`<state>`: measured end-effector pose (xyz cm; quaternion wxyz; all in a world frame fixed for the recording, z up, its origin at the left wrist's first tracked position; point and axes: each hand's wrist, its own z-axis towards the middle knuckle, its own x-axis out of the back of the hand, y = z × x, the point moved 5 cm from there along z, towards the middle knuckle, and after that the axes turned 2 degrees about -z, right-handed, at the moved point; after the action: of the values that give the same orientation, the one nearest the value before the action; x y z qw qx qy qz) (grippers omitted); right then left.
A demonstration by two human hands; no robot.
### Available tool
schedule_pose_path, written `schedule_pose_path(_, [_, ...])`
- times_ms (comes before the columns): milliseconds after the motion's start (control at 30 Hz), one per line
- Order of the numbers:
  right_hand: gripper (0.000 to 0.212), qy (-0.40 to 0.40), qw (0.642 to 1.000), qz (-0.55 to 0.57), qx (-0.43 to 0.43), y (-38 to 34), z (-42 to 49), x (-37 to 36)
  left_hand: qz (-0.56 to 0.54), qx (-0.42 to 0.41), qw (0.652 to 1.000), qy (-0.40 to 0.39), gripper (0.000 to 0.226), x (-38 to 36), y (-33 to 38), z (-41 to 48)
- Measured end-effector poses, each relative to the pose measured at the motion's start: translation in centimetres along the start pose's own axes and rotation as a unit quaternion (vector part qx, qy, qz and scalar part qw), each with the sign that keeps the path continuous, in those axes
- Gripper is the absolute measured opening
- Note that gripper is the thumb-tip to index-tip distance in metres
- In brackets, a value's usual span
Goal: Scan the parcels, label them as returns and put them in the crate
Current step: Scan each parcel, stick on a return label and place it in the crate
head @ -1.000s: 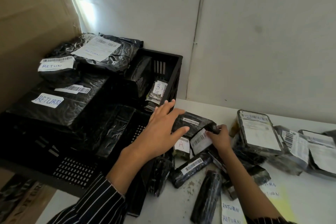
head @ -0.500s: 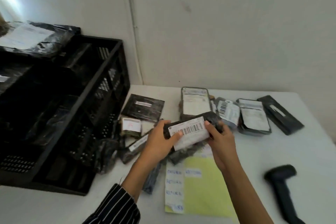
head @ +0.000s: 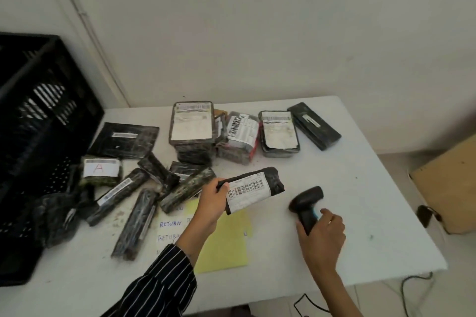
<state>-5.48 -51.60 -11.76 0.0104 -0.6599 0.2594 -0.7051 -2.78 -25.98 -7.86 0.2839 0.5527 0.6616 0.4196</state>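
My left hand (head: 212, 202) grips a black parcel (head: 253, 189) by its left end, above the table, with its white barcode label facing up. My right hand (head: 320, 233) grips the handle of a black barcode scanner (head: 306, 201) to the right of the parcel; the scanner's head points toward it. A yellow sheet (head: 224, 242) with white RETURN stickers (head: 170, 224) lies under my left forearm. The black crate (head: 38, 110) stands at the table's left end. Several more black parcels (head: 192, 126) lie at the back and left of the table.
The white table (head: 360, 213) ends at the right, where a cardboard box (head: 450, 183) stands on the floor. A cable (head: 412, 288) hangs below the front edge. A parcel marked A (head: 100, 168) lies beside the crate. The wall runs close behind.
My right hand has let go of the parcel and taken hold of the scanner on the right. My left hand alone now holds the parcel. The view has swung right, away from the crate.
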Motion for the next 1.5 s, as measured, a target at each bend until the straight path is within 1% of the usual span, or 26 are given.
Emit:
schedule_pose_path(33, [0.065,-0.028,1.0,-0.006,-0.013,0.7,0.3,-0.5,0.003,0.002,1.0,0.003,0.015,-0.5,-0.1,0.4])
schedule_pose_path(67, [0.065,-0.052,0.998,-0.009,-0.02,1.1,0.5,-1.0,0.006,0.005,1.0,0.006,0.016,-0.9,-0.1,0.7])
schedule_pose_path(167, [0.048,-0.11,0.994,-0.019,-0.02,1.0,1.1,-1.5,0.023,0.01,1.0,0.006,0.016,-1.6,-0.2,1.9])
schedule_pose_path(200, [0.042,-0.127,0.991,0.005,-0.033,0.9,1.3,-1.7,0.026,0.01,1.0,0.004,0.016,-1.7,-0.2,2.3])
schedule_pose_path(300, [0.031,-0.16,0.973,0.147,-0.075,0.1,1.2,-1.0,0.029,0.011,1.0,0.004,0.017,-2.0,-0.3,3.5])
schedule_pose_path(400, [0.021,-0.177,0.952,0.243,-0.062,-1.3,0.1,0.7,0.023,0.017,1.0,0.006,0.017,-2.2,-0.5,4.4])
schedule_pose_path(500, [0.02,-0.205,0.926,0.315,-0.045,-3.1,-1.1,2.2,0.013,0.019,1.0,0.005,0.018,-2.4,-0.6,5.2])
schedule_pose_path(600, [0.018,-0.263,0.879,0.396,-0.043,-5.0,-2.4,3.2,0.004,0.015,1.0,0.006,0.018,-2.8,-0.6,5.6])
schedule_pose_path(667, [0.018,-0.286,0.858,0.425,-0.04,-6.2,-3.2,3.9,-0.002,0.017,1.0,0.001,0.018,-3.0,-0.6,5.8])
schedule_pose_path(733, [0.019,-0.303,0.846,0.438,-0.039,-7.1,-3.8,4.4,-0.01,0.02,1.0,-0.001,0.018,-3.2,-0.7,6.0])
schedule_pose_path(867, [0.02,-0.318,0.84,0.437,-0.041,-7.9,-4.4,4.8,-0.022,0.026,0.999,0.005,0.018,-3.3,-1.1,6.1])
schedule_pose_path(1033, [0.019,-0.322,0.842,0.431,-0.031,-8.0,-4.8,4.9,-0.015,0.02,1.0,0.007,0.017,-3.3,-1.3,6.4])
schedule_pose_path(1400, [0.015,-0.315,0.844,0.434,-0.03,-7.8,-4.8,4.9,-0.025,0.034,0.999,-0.003,0.015,-3.9,-1.8,6.8])
schedule_pose_path(1500, [0.016,-0.312,0.843,0.436,-0.028,-7.7,-4.8,4.8,-0.03,0.033,0.999,-0.002,0.015,-4.0,-1.8,6.8])
